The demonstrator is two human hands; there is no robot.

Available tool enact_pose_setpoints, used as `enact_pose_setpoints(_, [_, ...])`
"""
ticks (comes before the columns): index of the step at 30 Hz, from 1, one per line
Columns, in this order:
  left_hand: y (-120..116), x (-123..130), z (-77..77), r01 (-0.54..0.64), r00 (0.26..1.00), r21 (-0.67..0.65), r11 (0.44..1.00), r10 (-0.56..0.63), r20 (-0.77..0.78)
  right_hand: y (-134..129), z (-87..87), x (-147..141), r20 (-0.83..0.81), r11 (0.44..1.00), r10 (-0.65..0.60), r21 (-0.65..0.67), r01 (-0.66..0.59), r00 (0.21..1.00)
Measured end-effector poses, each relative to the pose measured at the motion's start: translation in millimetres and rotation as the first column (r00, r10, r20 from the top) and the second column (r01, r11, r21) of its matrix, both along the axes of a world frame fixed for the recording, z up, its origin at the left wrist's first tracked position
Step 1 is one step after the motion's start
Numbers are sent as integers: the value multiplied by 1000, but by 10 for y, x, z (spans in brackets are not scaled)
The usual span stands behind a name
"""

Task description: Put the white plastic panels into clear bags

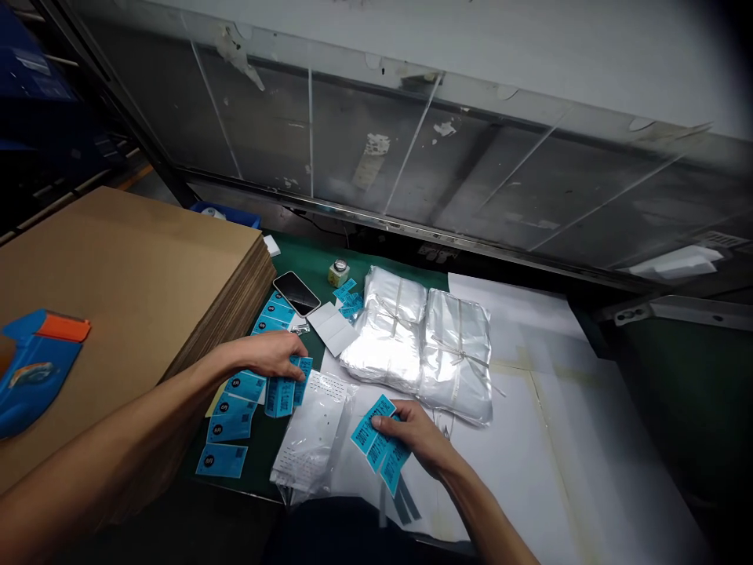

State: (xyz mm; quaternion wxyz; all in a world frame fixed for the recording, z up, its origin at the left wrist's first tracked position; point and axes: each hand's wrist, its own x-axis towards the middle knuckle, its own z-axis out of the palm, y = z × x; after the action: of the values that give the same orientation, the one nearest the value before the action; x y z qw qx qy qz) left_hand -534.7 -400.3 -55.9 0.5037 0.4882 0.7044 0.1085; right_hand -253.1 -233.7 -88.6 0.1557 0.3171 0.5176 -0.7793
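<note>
My left hand (275, 355) reaches over the table with its fingers closed on blue printed labels (278, 397); whether these are lifted off the surface I cannot tell. In my right hand (420, 439), pinched between thumb and fingers, is a small fan of blue labels (380, 446) with black print. More blue labels (229, 418), each with a round black mark, lie in a curved row by the left forearm. Between the hands rests a clear plastic bag (313, 428) with white printed sheets in it.
Two tied bundles of clear plastic bags (393, 326) lie behind the hands. A phone (297, 293), a small jar (339, 272) and a folded white card (332, 328) are nearby. Stacked cardboard (135, 259) fills the left, with a blue tape dispenser (41, 369). A grey panel (376, 149) stands behind.
</note>
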Motion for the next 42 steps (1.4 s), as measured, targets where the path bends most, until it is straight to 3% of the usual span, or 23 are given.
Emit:
enact_pose_setpoints(5, [-105, -412, -449, -186, 941, 4, 983, 179, -286, -24, -175, -133, 29, 956, -289, 55, 287, 957])
enact_pose_setpoints(9, [-104, -461, -590, -359, 853, 202, 911, 408, -325, -68, -347, -417, 19, 871, -483, 110, 478, 875])
enact_pose_setpoints(11, [-52, -264, -570, -440, 799, 354, 825, 540, -266, -92, -433, -613, -16, 827, -547, 145, 543, 837])
enact_pose_setpoints(14, [36, 321, -542, -556, 754, 471, 685, 654, -61, -142, -508, -899, -109, 740, -622, 240, 628, 775])
enact_pose_setpoints(17, [93, 1022, -600, -630, 769, 439, 640, 591, 243, -219, -498, -1115, -215, 634, -662, 352, 689, 718])
enact_pose_setpoints(18, [112, 1215, -629, -754, 648, 343, 560, 545, 532, -249, -485, -1169, -244, 603, -666, 379, 702, 705])
enact_pose_setpoints(19, [133, 1372, -653, -845, 493, 229, 483, 540, 682, -279, -473, -1215, -268, 578, -668, 400, 711, 694])
enact_pose_setpoints(21, [186, 1559, -674, -954, 215, 39, 298, 587, 781, -332, -462, -1280, -295, 551, -669, 419, 722, 682])
enact_pose_setpoints(23, [240, 1601, -669, -987, 32, -69, 144, 600, 799, -362, -468, -1306, -295, 560, -664, 413, 718, 687])
enact_pose_setpoints(26, [273, 1507, -696, -970, -183, -242, 32, 561, 807, -351, -474, -1246, -275, 648, -615, 358, 672, 739])
enact_pose_setpoints(28, [246, 1414, -759, -936, -274, -351, 30, 561, 781, -307, -449, -1145, -259, 738, -542, 309, 600, 799])
enact_pose_setpoints(32, [106, 1269, -865, -888, -281, -436, 146, 579, 765, -179, -347, -926, -229, 873, -355, 266, 409, 907])
enact_pose_setpoints(37, [-15, 1191, -785, -855, -193, -422, 300, 571, 798, -135, -292, -815, -259, 900, -195, 335, 278, 946])
enact_pose_setpoints(39, [-9, 1175, -749, -854, -167, -408, 324, 572, 803, -169, -292, -801, -270, 903, -137, 361, 232, 953])
enact_pose_setpoints(42, [32, 1162, -739, -867, -134, -386, 315, 598, 790, -206, -274, -779, -255, 905, -69, 391, 168, 964])
